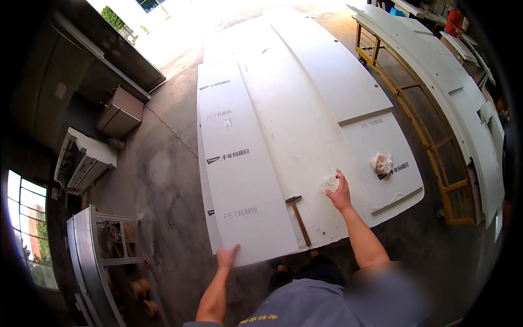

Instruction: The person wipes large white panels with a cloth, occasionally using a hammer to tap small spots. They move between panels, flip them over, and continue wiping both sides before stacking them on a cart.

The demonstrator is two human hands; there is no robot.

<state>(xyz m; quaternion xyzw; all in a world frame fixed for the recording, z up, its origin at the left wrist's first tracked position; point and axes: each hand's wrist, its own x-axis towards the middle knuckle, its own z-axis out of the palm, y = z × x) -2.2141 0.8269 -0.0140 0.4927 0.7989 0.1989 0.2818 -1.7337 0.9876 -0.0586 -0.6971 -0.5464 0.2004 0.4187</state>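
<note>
A long white panel (245, 185) in printed film lies along the left side of the wide white worktable (297, 131). My left hand (227, 255) grips its near left corner, thumb on top and the other fingers mostly hidden at the edge. Toward the table's middle, my right hand (340, 193) is closed around a small translucent white bottle (329, 182) with a round top. Between my hands lies a hammer (298, 219), its dark head pointing away from me and its wooden handle toward me.
On the right, a crumpled pale cloth (381, 162) rests on a shorter printed panel (376, 136), beyond which lies another long white panel (332, 71). A yellow metal rack (406, 103) stands right of the table. Metal frames (117, 240) and a cabinet (121, 111) stand left.
</note>
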